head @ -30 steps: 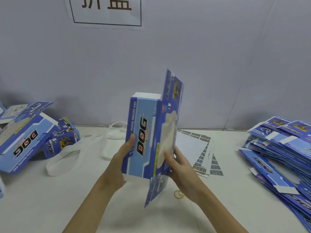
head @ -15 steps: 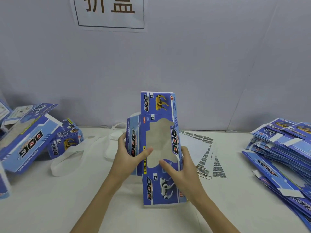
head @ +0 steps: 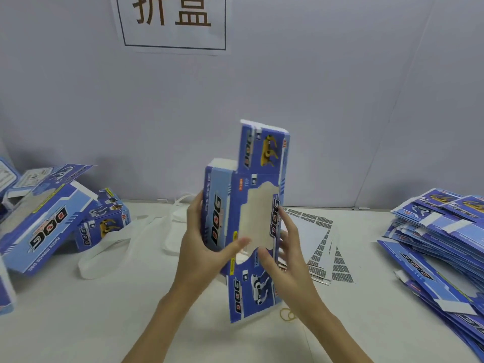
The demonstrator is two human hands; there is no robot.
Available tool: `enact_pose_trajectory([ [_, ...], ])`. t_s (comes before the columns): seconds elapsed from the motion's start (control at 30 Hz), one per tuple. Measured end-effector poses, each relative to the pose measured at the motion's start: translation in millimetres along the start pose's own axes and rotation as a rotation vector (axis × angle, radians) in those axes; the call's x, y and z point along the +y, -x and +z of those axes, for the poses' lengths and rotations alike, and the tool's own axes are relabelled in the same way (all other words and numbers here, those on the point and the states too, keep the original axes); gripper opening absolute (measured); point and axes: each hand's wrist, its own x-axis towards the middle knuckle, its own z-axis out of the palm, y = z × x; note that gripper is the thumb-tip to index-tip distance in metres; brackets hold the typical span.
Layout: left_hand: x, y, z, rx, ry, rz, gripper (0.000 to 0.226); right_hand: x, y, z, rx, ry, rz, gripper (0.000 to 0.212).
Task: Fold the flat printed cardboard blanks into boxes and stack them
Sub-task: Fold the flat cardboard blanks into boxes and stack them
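Blue half-folded box (head: 258,205): 1 | left hand (head: 201,247) grips it | right hand (head: 285,258) grips it | folded boxes (head: 78,221): 2

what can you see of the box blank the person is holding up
The half-folded box blank is blue printed cardboard reading "DOG", with a cut-out window in its front panel. It stands upright above the table, opened into a sleeve; a flap with a yellow dog sticks up, one with a white dog hangs down. The left hand grips its left side, the right hand its right edge.

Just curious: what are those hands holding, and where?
A half-folded box, upright. The left hand grips its left side; the right hand its right edge.
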Motion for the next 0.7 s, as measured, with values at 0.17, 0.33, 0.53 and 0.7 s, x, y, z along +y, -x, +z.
enact_pose_trajectory([
  [0.17, 18.9, 5.0, 15.1, -0.228, 0.067, 0.026, 0.068, -25.6, -9.4, 5.5, -0.034, -0.378, 0.216, 0.131],
  [0.33, 21.5, 0.9, 12.2, -0.266, 0.154, -0.150, 0.084, -25.6, 4.3, -4.9, -0.132, -0.728, 0.426, 0.099],
  [0.53, 16.8, -2.5, -3.2, -0.201, -0.284, 0.133, 0.126, -27.8, -14.3, -22.6, -0.110, -0.607, 0.220, 0.059],
  [0.7, 3.0, -5.0, -7.8, -0.256, -0.955, 0.440, 0.132, -36.8, -17.9, -55.3, 0.098, -0.694, 0.156, 0.068],
])
